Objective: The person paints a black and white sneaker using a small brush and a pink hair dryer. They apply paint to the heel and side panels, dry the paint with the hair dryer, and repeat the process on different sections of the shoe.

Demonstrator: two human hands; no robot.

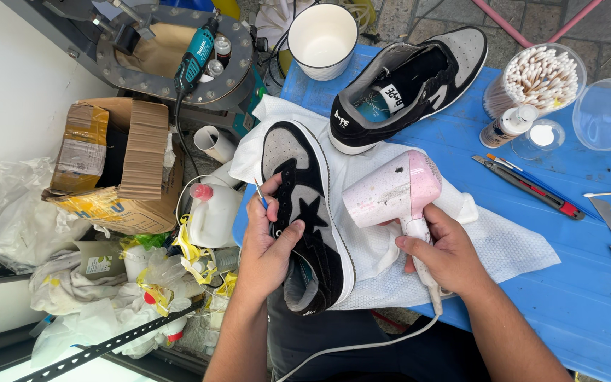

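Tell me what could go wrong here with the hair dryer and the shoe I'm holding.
The pink hair dryer in the right hand points closely at the black and grey shoe, so heat might scorch one spot or the left hand gripping it. That shoe overhangs the blue table edge and could slip. The dryer's cord hangs over your lap and might snag.

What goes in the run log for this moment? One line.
left hand: grips black sneaker, small tool | right hand: grips pink hair dryer | under: white cloth, blue table
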